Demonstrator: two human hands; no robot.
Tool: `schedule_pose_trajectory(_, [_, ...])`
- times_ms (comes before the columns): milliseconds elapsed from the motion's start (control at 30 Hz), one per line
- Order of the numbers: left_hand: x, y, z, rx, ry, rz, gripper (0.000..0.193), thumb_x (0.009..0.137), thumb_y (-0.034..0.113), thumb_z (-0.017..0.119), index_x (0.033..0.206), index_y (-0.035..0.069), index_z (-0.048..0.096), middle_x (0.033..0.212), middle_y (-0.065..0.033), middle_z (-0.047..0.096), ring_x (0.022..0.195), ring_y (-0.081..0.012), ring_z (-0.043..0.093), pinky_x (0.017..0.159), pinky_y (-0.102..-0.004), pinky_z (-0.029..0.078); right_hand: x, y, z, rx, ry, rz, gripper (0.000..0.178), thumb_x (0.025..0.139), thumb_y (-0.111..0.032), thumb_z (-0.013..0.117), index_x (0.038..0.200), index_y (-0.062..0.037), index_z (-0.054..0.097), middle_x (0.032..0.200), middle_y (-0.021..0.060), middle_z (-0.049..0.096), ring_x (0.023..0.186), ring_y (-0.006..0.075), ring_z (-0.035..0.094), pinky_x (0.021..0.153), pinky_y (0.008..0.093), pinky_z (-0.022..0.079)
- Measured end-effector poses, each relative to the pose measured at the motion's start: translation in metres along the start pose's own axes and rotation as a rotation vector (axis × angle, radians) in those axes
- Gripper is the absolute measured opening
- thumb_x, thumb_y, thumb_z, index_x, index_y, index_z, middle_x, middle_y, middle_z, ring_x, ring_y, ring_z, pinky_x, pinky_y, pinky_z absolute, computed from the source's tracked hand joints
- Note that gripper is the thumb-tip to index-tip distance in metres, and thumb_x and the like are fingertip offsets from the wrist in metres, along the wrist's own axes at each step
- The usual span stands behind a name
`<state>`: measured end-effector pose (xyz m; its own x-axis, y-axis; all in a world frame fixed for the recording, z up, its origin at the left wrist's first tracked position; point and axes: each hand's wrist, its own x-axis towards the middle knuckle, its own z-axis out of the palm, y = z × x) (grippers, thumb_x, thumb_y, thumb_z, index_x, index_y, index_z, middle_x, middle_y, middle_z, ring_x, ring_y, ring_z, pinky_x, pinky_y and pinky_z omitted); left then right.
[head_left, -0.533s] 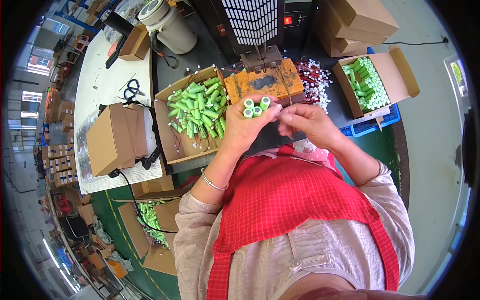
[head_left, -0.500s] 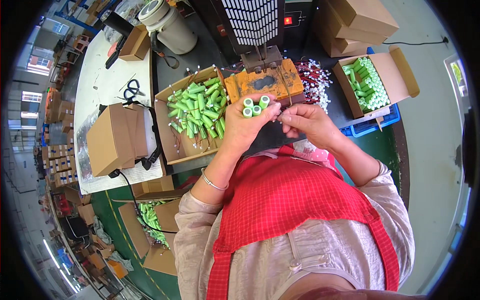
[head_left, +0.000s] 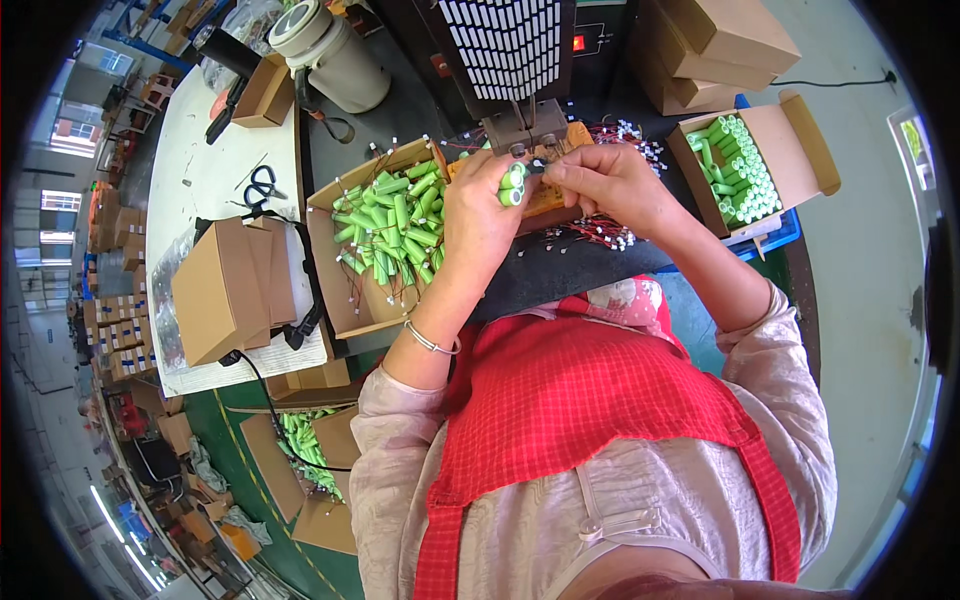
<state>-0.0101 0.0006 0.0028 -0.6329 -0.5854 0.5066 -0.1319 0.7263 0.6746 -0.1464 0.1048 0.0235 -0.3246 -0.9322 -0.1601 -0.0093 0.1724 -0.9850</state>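
- Cells (head_left: 512,185) are in your left hand (head_left: 475,200), above the orange block (head_left: 546,205) and just below the machine head (head_left: 525,128). Their full count is hidden.
- Your left grip is closed round them with the ends exposed, presumably so the bunch stays steady while the ends remain accessible.
- Your right hand (head_left: 615,185) is beside those ends, fingertips drawn together. Whether they pinch anything cannot be told; the pose suggests fine fingertip work.
- Left box (head_left: 375,305), open beside the block, holds green cells in a loose jumble, thin leads among them. Its position appears chosen for a short reach from your left hand.
- Right box (head_left: 805,150), flap open, holds green cells mostly ranked with pale ends showing; several lie sideways. Such ordering suggests deliberate packing.
- Lower box (head_left: 325,525), below the surface (head_left: 590,265), contains more green pieces.
- White-tipped wires (head_left: 605,232) lie heaped near your right hand, probably for convenience.
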Motion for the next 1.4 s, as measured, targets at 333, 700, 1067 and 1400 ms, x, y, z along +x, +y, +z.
schedule_pose_trajectory(333, [0.010,-0.003,0.009,0.075,-0.030,0.041,0.016,0.064,0.005,0.066,0.080,0.000,0.062,0.076,-0.0154,0.058,0.069,-0.0323,0.058,0.061,-0.0377,0.046,0.009,-0.002,-0.004,0.025,-0.033,0.033,0.020,0.082,-0.021,0.059,0.081,-0.0015,0.064,0.061,0.0000,0.055,0.050,0.0046,0.045,0.046,0.0187,0.036])
schedule_pose_trajectory(700, [0.006,0.005,0.003,0.108,-0.007,-0.008,0.013,0.069,0.008,0.065,0.082,0.005,0.064,0.082,-0.0130,0.059,0.074,-0.0324,0.058,0.064,-0.0375,0.048,0.007,-0.002,-0.013,0.132,-0.111,0.121,0.020,0.083,-0.020,0.058,0.090,-0.0023,0.063,0.063,0.0009,0.056,0.052,0.0056,0.050,0.048,0.0178,0.039])
schedule_pose_trajectory(1067, [-0.007,0.008,-0.037,-0.959,-0.358,-0.729,0.032,0.072,-0.002,0.067,0.102,-0.001,0.056,0.086,-0.0071,0.063,0.055,-0.0029,0.048,0.045,-0.0144,0.035,-0.022,-0.002,-0.021,0.091,-0.137,0.053,0.019,0.084,-0.020,0.060,0.089,-0.0018,0.064,0.067,0.0003,0.060,0.055,0.0050,0.052,0.049,0.0170,0.040])
schedule_pose_trajectory(1400, [-0.004,-0.007,-0.002,-0.207,0.039,-0.091,0.019,0.069,0.006,0.070,0.084,-0.001,0.061,0.076,-0.0132,0.062,0.067,-0.0221,0.061,0.062,-0.0281,0.047,0.004,-0.002,-0.001,-0.104,0.049,-0.083,0.021,0.082,-0.021,0.061,0.085,0.0002,0.065,0.061,-0.0003,0.057,0.055,0.0031,0.047,0.048,0.0195,0.038])
